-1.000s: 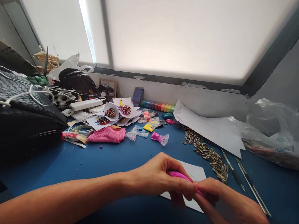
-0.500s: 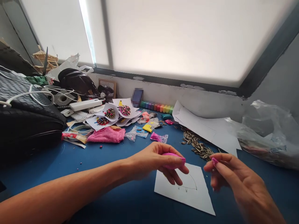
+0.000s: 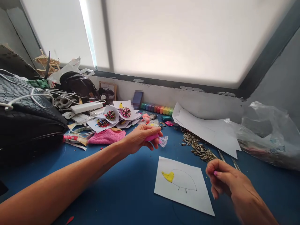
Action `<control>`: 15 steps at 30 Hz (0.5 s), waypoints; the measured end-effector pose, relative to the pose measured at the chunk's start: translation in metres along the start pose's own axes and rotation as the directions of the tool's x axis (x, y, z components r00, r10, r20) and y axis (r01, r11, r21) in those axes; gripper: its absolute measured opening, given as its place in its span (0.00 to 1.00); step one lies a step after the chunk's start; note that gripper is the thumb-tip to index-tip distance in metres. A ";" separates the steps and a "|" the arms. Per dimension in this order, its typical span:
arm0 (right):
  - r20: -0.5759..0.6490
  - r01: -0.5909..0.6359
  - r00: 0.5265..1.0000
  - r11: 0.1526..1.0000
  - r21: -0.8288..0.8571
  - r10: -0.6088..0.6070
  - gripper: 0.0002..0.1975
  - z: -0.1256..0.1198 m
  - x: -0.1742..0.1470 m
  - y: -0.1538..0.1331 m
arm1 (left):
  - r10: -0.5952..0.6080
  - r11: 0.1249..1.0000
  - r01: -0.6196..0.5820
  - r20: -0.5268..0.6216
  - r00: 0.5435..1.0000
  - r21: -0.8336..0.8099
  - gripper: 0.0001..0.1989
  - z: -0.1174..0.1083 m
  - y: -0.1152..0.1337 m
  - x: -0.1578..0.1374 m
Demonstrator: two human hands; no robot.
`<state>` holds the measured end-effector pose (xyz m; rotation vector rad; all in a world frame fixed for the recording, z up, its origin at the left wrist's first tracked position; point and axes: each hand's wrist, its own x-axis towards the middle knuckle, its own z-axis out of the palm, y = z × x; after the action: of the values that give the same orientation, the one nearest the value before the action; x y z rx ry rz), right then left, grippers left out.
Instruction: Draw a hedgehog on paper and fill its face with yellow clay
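The left hand (image 3: pixel 142 137) is gripping a magenta clay lump (image 3: pixel 151 137); the right hand (image 3: pixel 226 179) is pinching a clay bit (image 3: pixel 215 172) near the hedgehog drawing (image 3: pixel 185 179) (its head (image 3: pixel 169 177) showing yellow).

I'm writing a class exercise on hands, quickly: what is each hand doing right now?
Left hand: closed, holding a pink lump.
Right hand: closed, thumb and fingers pinching a small pink piece.

Pretty clearly somebody's craft desk (image 3: pixel 117 187), home or studio, can't tell: drawing (image 3: pixel 185 181), loose seeds (image 3: pixel 199 148), coloured blocks (image 3: pixel 157 108) along the back edge, black bag (image 3: pixel 28 125) by the left.
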<state>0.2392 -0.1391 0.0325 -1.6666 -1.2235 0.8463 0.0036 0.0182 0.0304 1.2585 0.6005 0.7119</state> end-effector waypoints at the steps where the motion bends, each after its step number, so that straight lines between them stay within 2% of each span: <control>1: 0.018 -0.002 1.000 1.000 -0.018 0.003 0.10 0.000 -0.001 0.001 | -0.005 1.000 0.005 0.006 1.000 0.027 0.20 0.000 0.001 0.000; 4: 0.031 0.017 0.999 0.998 -0.055 -0.016 0.09 0.003 -0.003 0.001 | 0.019 0.950 -0.019 0.005 1.000 0.311 0.26 0.004 0.002 0.000; 6: 0.043 0.040 0.998 0.998 -0.039 -0.039 0.07 0.005 -0.005 -0.001 | 0.053 0.849 -0.037 -0.014 0.998 0.526 0.25 0.008 0.002 0.002; 9: 0.075 0.071 0.995 0.997 0.012 -0.072 0.07 0.005 -0.005 -0.006 | 0.093 0.711 -0.029 -0.053 0.994 0.703 0.19 0.015 0.004 0.009; 11: 0.075 0.062 0.995 0.998 0.023 -0.064 0.08 0.003 -0.003 -0.008 | 0.130 0.579 -0.024 -0.064 0.989 0.815 0.17 0.021 0.006 0.017; 15: 0.063 0.014 0.998 1.000 0.021 -0.015 0.11 -0.003 -0.001 -0.009 | 0.173 0.261 -0.009 -0.038 0.984 0.965 0.18 0.033 0.007 0.036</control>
<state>0.2386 -0.1393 0.0422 -1.6238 -1.2648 0.9060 0.0509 0.0259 0.0430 2.4612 1.1963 0.4781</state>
